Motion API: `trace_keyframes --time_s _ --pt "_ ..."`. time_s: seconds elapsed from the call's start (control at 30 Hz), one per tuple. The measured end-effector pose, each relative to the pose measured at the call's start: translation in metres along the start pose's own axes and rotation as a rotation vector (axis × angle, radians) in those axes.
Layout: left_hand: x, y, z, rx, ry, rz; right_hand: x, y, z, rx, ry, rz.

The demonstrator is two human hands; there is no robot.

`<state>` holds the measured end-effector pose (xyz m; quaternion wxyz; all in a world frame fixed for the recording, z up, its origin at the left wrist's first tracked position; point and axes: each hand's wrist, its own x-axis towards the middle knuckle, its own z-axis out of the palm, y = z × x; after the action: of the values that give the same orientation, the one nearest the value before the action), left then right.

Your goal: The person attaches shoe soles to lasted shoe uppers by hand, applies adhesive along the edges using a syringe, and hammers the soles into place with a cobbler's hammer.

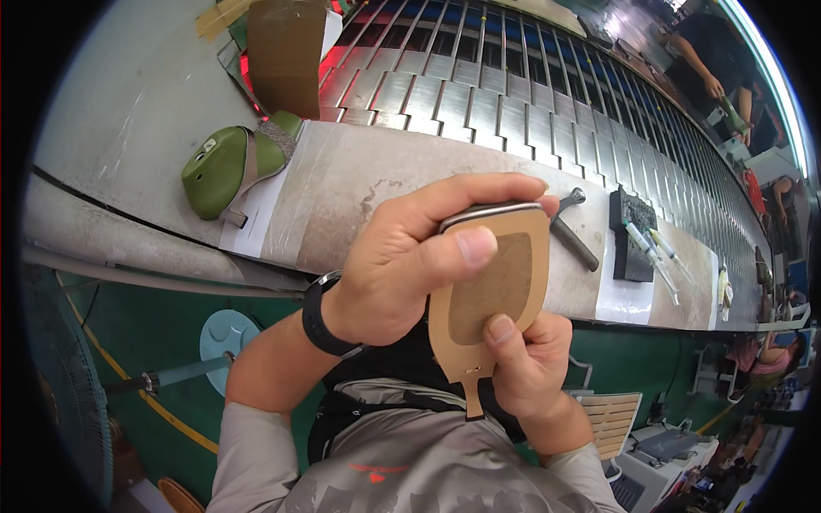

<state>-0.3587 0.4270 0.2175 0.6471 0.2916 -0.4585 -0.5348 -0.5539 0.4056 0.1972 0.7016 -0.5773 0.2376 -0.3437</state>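
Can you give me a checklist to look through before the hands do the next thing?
1. Tan shoe piece held at the top by the left grip: ok, thumb over the front.
2. Right grip holding it lower down: ok, thumb on the front there too.
3. Back of the piece checked: cannot tell, it faces away.
4. Hammer lying on the table: ok, neither grip holds it.
5. Green shoe apart from both grips: ok, it sits off to the left.
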Motion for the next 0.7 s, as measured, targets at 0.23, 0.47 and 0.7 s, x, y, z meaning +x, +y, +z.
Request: trace_keyframes --time_s 0.23,0.47,0.7 --pt "0.022 -0.022 -0.008 -0.249 -0.006 0.039 0.016 -0.002 -0.022 0.002 -0.008 0.073" --pt "0.029 -0.025 0.006 -0.149 0.099 0.087 0.024 -0.005 -0.026 0.029 0.019 0.041" --pt "0.055 -0.035 -0.014 0.016 -0.032 0.198 0.043 -0.016 -0.035 0.082 0.056 0.055"
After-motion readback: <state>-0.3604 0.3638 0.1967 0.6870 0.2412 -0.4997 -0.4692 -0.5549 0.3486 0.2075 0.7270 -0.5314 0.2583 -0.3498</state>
